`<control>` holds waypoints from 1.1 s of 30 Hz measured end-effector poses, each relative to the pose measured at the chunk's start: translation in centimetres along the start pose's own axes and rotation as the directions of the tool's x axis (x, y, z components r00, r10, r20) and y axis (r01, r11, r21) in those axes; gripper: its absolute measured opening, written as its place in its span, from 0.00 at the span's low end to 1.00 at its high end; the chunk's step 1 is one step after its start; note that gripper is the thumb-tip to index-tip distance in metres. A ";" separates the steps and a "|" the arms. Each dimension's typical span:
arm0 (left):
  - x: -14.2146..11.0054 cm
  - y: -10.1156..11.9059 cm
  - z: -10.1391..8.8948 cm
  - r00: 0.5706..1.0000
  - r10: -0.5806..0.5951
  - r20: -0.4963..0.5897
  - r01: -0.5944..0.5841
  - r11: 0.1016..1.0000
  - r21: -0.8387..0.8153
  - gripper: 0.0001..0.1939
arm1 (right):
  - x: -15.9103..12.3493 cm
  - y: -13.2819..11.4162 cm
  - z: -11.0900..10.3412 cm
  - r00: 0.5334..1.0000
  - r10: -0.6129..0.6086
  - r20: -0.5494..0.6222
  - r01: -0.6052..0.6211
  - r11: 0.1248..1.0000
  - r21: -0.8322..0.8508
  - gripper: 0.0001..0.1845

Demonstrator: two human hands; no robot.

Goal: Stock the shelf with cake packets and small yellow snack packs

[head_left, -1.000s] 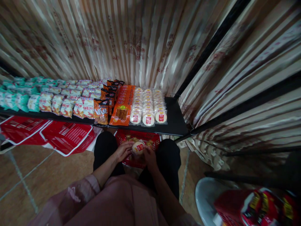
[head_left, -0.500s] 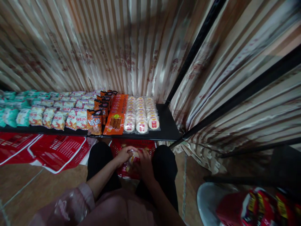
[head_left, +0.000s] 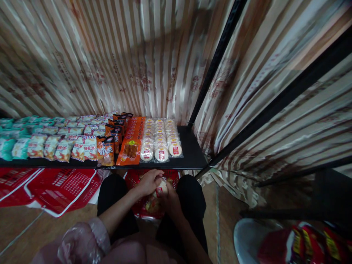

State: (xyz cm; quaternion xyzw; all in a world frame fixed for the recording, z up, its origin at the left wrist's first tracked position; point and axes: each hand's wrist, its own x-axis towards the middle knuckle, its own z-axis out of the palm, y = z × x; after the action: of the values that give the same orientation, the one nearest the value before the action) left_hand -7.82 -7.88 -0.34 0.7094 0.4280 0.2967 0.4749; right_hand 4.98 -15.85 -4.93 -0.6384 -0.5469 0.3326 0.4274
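White round pack [head_left: 161,188]: up btwn both hands, over the basket, below shelf's front edge; clear wrap, red print partly covered by fingers.
L hand [head_left: 150,182]: fingers curled round pack's upper left side, back of hand up.
R hand [head_left: 169,200]: grips pack's lower right side; fingertips too dark to make out.
Red basket [head_left: 131,179]: under hands, btwn knees [head_left: 191,192]; more wrapped items inside, type unclear.
Black shelf [head_left: 189,143]: just past knees, bare strip at R end.
Shelf stock, R to L: wrapped white rounds [head_left: 161,154] in 3 columns, flat orange bag [head_left: 129,146], orange/black bags [head_left: 106,152], striped white bags [head_left: 63,149], teal bags [head_left: 20,147].
Under shelf, L: red baskets [head_left: 62,187], white rims.
Backdrop: striped curtain [head_left: 154,80] behind black posts [head_left: 211,73].
Lower R corner: red/yellow packs [head_left: 309,242] by a pale curved surface [head_left: 246,238].
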 end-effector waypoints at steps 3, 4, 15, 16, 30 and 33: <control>0.0 1.6 0.1 0.992 0.079 -0.101 -0.073 0.995 0.064 0.14 | 0.9 0.6 -0.9 0.994 0.030 -0.102 -0.028 0.999 0.028 0.25; -0.2 2.0 0.2 0.985 0.103 -0.140 -0.092 0.992 0.086 0.13 | 1.2 0.8 -1.2 0.991 0.036 -0.127 -0.031 0.999 0.038 0.26; -0.5 3.2 4.1 0.948 0.316 0.020 -0.298 0.868 0.397 0.22 | 5.1 1.3 -6.0 0.959 0.100 -0.266 -0.090 0.995 0.049 0.36; -0.2 3.3 4.3 0.948 0.318 0.030 -0.300 0.856 0.421 0.23 | 5.4 1.3 -6.3 0.958 0.095 -0.272 -0.086 0.995 0.044 0.37; 2.3 2.3 6.2 0.961 0.269 0.071 -0.272 0.856 0.440 0.32 | 10.0 2.8 -7.6 0.961 -0.050 -0.274 0.046 0.999 -0.018 0.34; 3.1 2.8 6.2 0.962 0.260 0.086 -0.269 0.836 0.478 0.35 | 10.8 2.2 -8.0 0.950 -0.058 -0.308 0.047 0.998 -0.042 0.31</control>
State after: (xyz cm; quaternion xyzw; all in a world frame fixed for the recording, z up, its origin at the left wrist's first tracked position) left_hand -0.32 -8.21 -0.07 0.8604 0.3824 0.2362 0.2402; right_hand 15.03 -6.75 -3.17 -0.6750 -0.4957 0.2079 0.5055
